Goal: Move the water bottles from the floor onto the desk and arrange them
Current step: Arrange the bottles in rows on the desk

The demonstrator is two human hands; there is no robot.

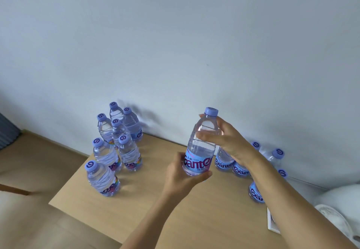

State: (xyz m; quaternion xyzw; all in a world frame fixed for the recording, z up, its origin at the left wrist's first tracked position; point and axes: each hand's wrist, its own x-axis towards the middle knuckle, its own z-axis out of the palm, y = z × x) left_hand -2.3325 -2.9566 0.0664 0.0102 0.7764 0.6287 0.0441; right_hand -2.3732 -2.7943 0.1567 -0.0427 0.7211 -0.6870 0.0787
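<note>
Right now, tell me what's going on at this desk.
A person is holding one water bottle over the desk with both hands: the left hand grips its base and the right hand wraps its upper part. Seven bottles already stand upright in a cluster on the desk's left side, and more bottles stand near the wall on the right, partly hidden behind the right arm.

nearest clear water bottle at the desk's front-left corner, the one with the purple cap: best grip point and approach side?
Grip the clear plastic water bottle with the purple cap around its ribbed midsection, above the label, coming from the front or left: it stands upright at the wooden desk corner, those sides look open, and other bottles stand behind it. The ribs probably give purchase; the cap looks too narrow for a steady carry.
</note>
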